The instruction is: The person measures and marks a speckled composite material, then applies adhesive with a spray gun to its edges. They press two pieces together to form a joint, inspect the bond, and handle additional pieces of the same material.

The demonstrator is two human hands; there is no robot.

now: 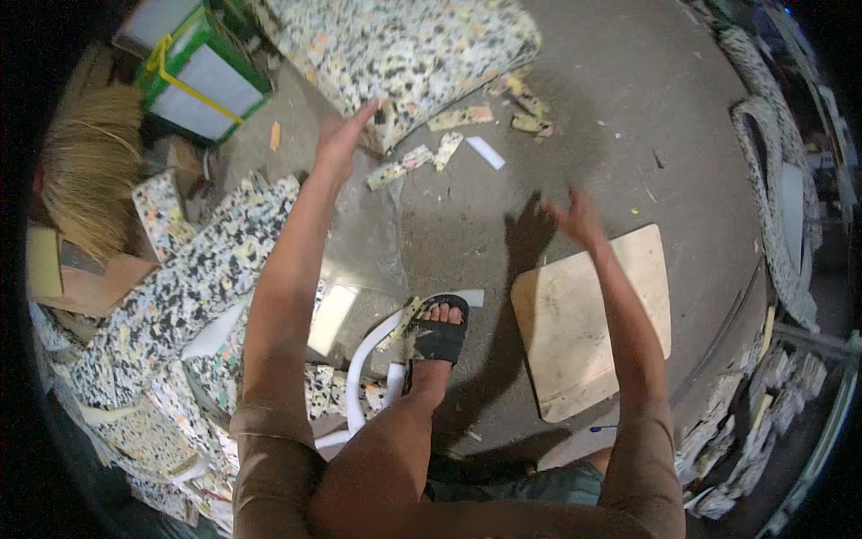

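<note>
A thick speckled foam slab (422, 49) in white, black, yellow and orange lies at the far side of the floor. My left hand (341, 144) is at its near left corner, fingers stretched out; whether it touches the foam I cannot tell. Over the bare floor, my right hand (575, 217) hovers with fingers spread and nothing in it. Below that hand and forearm rests a pale wooden board (566, 332) with rounded corners, partly covered by my arm. Several foam scraps (460, 117) and a white strip (486, 153) lie between the hands and the slab.
Foam offcuts (171, 314) pile up on the left, near a straw broom (94, 171) and a green-and-white box (206, 85) with yellow strap. My sandalled foot (438, 337) stands beside a curved white strip (359, 359). More offcuts (763, 404) lie at the right, by a blue pen (603, 429).
</note>
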